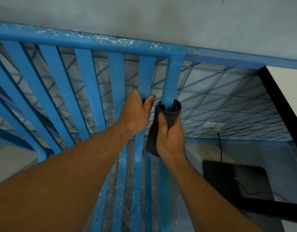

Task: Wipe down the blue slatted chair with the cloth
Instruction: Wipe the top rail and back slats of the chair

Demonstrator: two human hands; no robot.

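Blue paint, chipped white along the top rail [94,42], covers the chair [64,91], which fills our head view from near left to far right, its back close to the wall [144,14]. Our left hand [137,113] grips the last thin slat [145,72], likely to steady the frame while we rub. Just right of it, our right hand [169,136] clenches the dark cloth [168,111], which is wrapped round the thick corner post [172,77] so that one stroke would clean all its sides. Both forearms reach far forward, wrists straight, hands nearly touching. At far right a black cable [220,148] hangs beyond the chair.
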